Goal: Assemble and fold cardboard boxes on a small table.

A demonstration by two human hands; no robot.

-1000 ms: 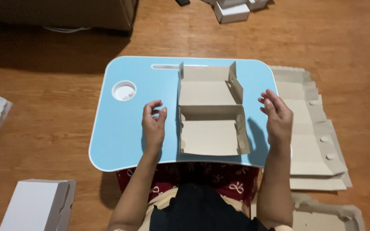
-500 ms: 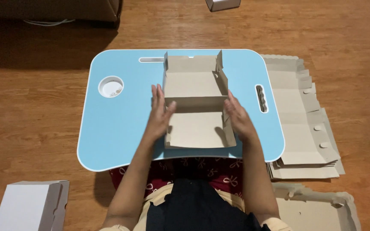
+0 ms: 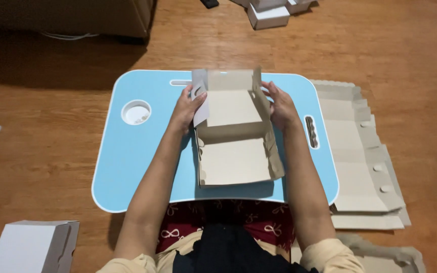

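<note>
Item: half-folded cardboard box (image 3: 233, 136), mid blue lap table (image 3: 142, 156), long axis near-to-far; my left hand (image 3: 187, 108) and right hand (image 3: 279, 105) pinch its 2 far side flaps

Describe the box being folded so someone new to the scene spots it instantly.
Find the light blue lap table on the wooden floor. The half-folded cardboard box lies in its middle, with the left hand and right hand raising its side flaps. Unlike the flat cardboard sheets stacked to the right and the closed white box at bottom left, it is open with walls partly up.
</note>
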